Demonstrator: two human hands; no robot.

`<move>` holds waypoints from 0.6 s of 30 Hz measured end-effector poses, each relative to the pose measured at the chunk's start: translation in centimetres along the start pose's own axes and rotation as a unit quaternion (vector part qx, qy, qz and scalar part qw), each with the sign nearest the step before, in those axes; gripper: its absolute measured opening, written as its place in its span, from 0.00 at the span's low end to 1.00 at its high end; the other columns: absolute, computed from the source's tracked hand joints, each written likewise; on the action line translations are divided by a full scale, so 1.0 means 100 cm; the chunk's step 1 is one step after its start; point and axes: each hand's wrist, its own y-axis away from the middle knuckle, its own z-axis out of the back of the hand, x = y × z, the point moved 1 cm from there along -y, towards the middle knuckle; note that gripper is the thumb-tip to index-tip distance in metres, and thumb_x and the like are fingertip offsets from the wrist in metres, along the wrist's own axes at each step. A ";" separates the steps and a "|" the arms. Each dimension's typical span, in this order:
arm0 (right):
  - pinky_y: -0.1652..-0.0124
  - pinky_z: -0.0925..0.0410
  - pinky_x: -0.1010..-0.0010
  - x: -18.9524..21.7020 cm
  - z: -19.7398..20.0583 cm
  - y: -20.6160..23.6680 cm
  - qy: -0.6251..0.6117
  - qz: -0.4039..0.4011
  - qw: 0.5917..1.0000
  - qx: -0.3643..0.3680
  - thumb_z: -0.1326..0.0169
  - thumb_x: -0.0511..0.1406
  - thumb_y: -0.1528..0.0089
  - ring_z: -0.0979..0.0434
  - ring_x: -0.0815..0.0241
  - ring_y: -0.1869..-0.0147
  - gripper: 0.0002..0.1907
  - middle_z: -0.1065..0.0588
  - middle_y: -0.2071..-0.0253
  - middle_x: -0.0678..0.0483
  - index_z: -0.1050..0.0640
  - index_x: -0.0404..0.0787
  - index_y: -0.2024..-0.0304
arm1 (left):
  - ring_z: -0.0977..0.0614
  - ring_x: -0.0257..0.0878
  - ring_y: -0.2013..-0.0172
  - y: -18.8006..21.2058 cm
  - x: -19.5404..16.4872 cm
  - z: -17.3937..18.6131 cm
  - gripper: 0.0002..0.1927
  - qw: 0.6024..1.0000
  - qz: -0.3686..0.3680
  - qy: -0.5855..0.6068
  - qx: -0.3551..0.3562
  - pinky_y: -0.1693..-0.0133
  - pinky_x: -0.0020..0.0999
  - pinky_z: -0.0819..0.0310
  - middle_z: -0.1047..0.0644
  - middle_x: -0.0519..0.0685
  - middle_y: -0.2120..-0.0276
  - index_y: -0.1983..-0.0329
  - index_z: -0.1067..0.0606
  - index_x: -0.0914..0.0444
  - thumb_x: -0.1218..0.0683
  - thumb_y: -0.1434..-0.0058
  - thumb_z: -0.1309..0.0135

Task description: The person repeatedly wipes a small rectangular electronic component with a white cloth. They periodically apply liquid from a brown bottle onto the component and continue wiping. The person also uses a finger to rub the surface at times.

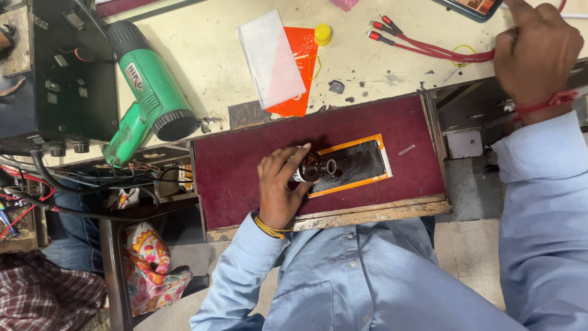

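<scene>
My left hand [278, 184] grips a small brown glass bottle [315, 168], tipped on its side with its open mouth over a dark phone screen panel [355, 164]. The panel lies on an orange sheet on a maroon felt board [245, 165]. My right hand [534, 46] is up at the bench's far right, fingers closed around a bundle of red cables [429, 48] with red-tipped plugs. A yellow bottle cap [323, 34] sits on the bench beyond the board.
A green heat gun [150, 92] lies at the left beside a black power unit [58, 67]. A white sheet over an orange packet [278, 61] rests at the bench's middle. A phone [471, 6] sits at the top edge. Tangled wires hang at lower left.
</scene>
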 end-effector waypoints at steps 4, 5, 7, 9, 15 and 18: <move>0.61 0.33 0.61 0.008 0.000 -0.006 0.021 0.031 0.999 -0.017 0.47 0.28 0.44 0.25 0.51 0.66 0.26 0.26 0.66 0.49 0.19 0.40 0.42 | 0.23 0.48 0.45 0.000 0.004 -0.001 0.38 1.000 0.006 0.012 -0.014 0.41 0.44 0.37 0.22 0.49 0.47 0.37 0.25 0.57 0.56 0.54 0.27; 0.61 0.33 0.62 0.011 0.001 -0.009 0.022 0.038 0.999 -0.023 0.47 0.28 0.45 0.25 0.52 0.66 0.25 0.26 0.66 0.50 0.19 0.40 0.44 | 0.23 0.48 0.45 0.000 0.005 -0.001 0.38 1.000 0.004 0.014 -0.017 0.41 0.44 0.37 0.22 0.50 0.47 0.37 0.25 0.57 0.56 0.54 0.27; 0.62 0.33 0.62 0.018 0.001 -0.018 0.025 0.050 0.998 -0.032 0.47 0.28 0.45 0.25 0.52 0.66 0.24 0.26 0.67 0.50 0.20 0.39 0.46 | 0.23 0.49 0.45 -0.001 0.006 -0.001 0.38 1.000 0.001 0.018 -0.025 0.40 0.44 0.37 0.22 0.50 0.46 0.37 0.26 0.57 0.55 0.54 0.27; 0.64 0.33 0.61 0.025 -0.002 -0.027 0.018 0.050 0.998 -0.030 0.46 0.28 0.44 0.25 0.51 0.67 0.23 0.26 0.68 0.49 0.19 0.39 0.46 | 0.23 0.49 0.44 -0.002 0.007 0.001 0.39 0.999 0.012 0.018 -0.030 0.41 0.44 0.36 0.22 0.51 0.46 0.37 0.25 0.58 0.55 0.55 0.26; 0.57 0.30 0.57 0.046 0.000 -0.032 -0.116 0.040 0.992 -0.043 0.52 0.23 0.41 0.22 0.45 0.60 0.21 0.24 0.62 0.44 0.24 0.35 0.45 | 0.22 0.43 0.40 -0.009 0.017 0.006 0.40 0.963 0.123 0.225 -0.078 0.36 0.41 0.30 0.24 0.51 0.40 0.32 0.31 0.61 0.55 0.48 0.28; 0.55 0.32 0.60 0.058 0.019 -0.013 -0.205 0.008 0.979 -0.014 0.56 0.22 0.38 0.23 0.45 0.57 0.20 0.24 0.59 0.42 0.27 0.35 0.45 | 0.25 0.42 0.37 -0.023 0.038 0.009 0.41 0.929 0.160 0.305 -0.138 0.34 0.40 0.31 0.29 0.53 0.35 0.28 0.37 0.64 0.57 0.42 0.31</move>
